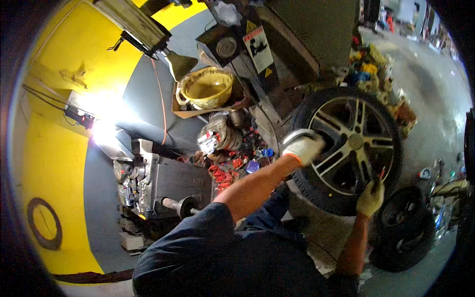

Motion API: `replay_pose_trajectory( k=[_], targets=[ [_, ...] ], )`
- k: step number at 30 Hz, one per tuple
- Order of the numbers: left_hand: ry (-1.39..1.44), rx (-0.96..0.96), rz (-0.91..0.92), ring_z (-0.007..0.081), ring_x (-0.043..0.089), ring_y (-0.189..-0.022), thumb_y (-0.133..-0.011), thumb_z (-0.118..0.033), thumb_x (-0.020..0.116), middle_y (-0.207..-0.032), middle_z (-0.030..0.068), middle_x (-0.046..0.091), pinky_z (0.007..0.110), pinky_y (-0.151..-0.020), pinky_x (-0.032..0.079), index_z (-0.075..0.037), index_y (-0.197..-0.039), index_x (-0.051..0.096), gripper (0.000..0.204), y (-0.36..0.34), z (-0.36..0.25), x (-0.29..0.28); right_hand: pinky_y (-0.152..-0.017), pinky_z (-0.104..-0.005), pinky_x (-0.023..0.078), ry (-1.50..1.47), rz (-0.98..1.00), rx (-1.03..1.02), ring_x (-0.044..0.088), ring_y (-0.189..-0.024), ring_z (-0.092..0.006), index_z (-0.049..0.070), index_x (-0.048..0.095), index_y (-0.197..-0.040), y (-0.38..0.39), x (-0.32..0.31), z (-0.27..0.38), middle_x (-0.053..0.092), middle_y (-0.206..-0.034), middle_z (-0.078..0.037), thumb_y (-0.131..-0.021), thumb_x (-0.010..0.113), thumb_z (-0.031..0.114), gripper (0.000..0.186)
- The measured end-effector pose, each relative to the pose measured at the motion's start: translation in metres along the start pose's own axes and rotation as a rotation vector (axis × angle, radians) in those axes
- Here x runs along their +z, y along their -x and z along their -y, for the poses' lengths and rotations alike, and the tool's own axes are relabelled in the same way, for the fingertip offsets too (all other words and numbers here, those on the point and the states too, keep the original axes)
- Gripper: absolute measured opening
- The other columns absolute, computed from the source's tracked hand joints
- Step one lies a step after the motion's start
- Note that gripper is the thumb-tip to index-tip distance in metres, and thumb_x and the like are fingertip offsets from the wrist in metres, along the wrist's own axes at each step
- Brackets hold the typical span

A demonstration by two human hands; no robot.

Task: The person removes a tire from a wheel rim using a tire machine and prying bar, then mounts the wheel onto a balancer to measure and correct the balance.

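A car wheel (356, 141), with a black tyre (316, 190) round a silver spoked rim, stands tilted in front of me. My left hand (303, 147), in a white glove with an orange cuff edge, is at the wheel's left side, over the tyre and rim edge. Motion smears its fingers, so their grip does not show. Gloved too, my right hand (371, 199) is closed at the lower right of the tyre. A small reddish tip shows above its fingers, but I cannot make out what it belongs to.
To the left is a grey machine with a shaft and cone (185, 207), near a bright lamp (103, 126). A yellow bucket (209, 89) sits beyond small red and blue clutter (237, 166). Loose tyres (403, 247) lie at lower right, and coloured rags (368, 69) behind the wheel.
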State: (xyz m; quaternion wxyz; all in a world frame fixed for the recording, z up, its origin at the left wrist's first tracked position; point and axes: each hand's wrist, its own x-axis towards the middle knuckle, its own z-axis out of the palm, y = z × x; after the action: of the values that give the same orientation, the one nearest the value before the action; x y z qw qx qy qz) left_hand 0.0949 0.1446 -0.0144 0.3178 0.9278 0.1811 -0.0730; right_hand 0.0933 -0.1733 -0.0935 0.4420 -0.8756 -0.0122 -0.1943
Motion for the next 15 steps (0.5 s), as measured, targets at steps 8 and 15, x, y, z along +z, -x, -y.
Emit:
replay_pose_trajectory(
  k=[8, 15],
  targets=[
    [0.819, -0.263, -0.965, 0.0385, 0.065, -0.08, -0.089, -0.018, 0.055, -0.092, 0.0212, 0.07, 0.041, -0.077, 0.05, 0.0, -0.104, 0.063, 0.025, -0.098, 0.105, -0.136, -0.085, -0.0442, 0.053, 0.283, -0.011, -0.028, 0.067, -0.099, -0.0385, 0.002, 0.068, -0.121, -0.01, 0.005, 0.016, 0.069, -0.109, -0.018, -0.094, 0.06, 0.013, 0.03],
    [0.629, -0.201, -0.838, 0.0439, 0.06, -0.111, -0.086, -0.029, 0.062, -0.119, 0.0252, 0.06, 0.049, -0.094, 0.05, -0.004, -0.121, 0.062, 0.043, -0.18, 0.096, -0.153, -0.083, -0.0452, 0.054, 0.338, -0.01, -0.091, 0.066, -0.096, -0.0395, 0.002, 0.068, -0.12, -0.014, 0.003, 0.004, 0.065, -0.109, -0.018, -0.094, 0.059, 0.014, 0.03]
  ],
)
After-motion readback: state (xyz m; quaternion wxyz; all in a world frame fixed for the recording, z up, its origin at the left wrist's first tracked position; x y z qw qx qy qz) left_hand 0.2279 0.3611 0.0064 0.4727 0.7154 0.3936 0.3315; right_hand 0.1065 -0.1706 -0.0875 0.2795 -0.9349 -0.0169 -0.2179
